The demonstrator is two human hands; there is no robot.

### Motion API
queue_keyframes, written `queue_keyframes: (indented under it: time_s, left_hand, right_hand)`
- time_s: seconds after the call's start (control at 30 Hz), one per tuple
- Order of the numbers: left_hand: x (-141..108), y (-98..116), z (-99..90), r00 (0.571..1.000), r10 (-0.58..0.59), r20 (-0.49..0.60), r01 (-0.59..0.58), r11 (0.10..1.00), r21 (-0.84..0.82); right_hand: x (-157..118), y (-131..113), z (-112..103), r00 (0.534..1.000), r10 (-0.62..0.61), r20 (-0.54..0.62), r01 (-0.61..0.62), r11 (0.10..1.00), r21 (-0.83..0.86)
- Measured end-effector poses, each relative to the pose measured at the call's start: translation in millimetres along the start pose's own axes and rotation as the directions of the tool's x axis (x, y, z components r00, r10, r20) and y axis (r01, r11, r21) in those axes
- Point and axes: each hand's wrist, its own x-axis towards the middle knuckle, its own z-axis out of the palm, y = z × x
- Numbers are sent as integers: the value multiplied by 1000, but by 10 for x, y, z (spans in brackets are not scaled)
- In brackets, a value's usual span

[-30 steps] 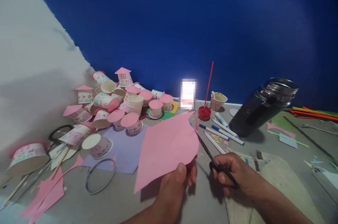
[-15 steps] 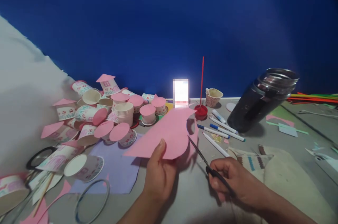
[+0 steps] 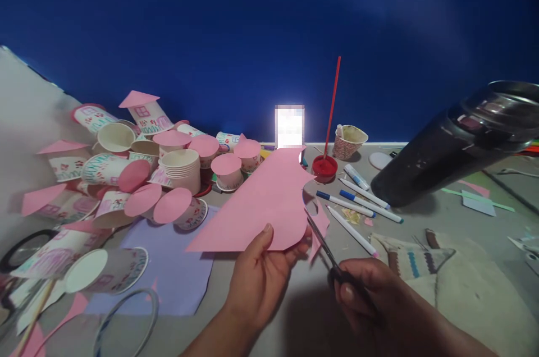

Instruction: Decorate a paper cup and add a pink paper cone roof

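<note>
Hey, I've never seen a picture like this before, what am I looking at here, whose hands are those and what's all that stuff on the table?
This is a view from a camera worn on a person's head, looking forward and down at their own two bare hands; there is no machine. The left hand pinches a pink paper sheet by its near edge. The right hand grips scissors, whose blades meet the paper's right edge. On the grey table lie a pile of decorated paper cups with pink paper lids, a purple sheet, several markers, a red dish holding a red stick, and a dark metal flask at the right. Behind is a blue wall.
</note>
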Motion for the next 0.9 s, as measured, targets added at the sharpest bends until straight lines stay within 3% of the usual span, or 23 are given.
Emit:
queue_keyframes:
  time_s: [0.07,0.23,0.33,0.7,0.9]
  left_hand:
    - [-4,-14,-10,1000,-3,15,3,1000,11]
    - [-59,-77,9,999,-40,10,40,999,5]
    - [-99,-118,15,997,-67,25,68,997,-28]
    - [-212,-110,61,994,-79,76,87,990,-114]
    - [-206,-95,73,996,-89,29,91,990,-108]
  right_hand:
    - [-7,-5,-38,999,-44,15,44,999,28]
    - [-15,-102,-77,975,-181,128,197,972,-129]
    - [7,-121,-35,966,-241,95,253,956,-146]
    - [81,-133,26,973,-212,89,221,970,-104]
    - [70,-130,24,981,-183,65,188,978,-94]
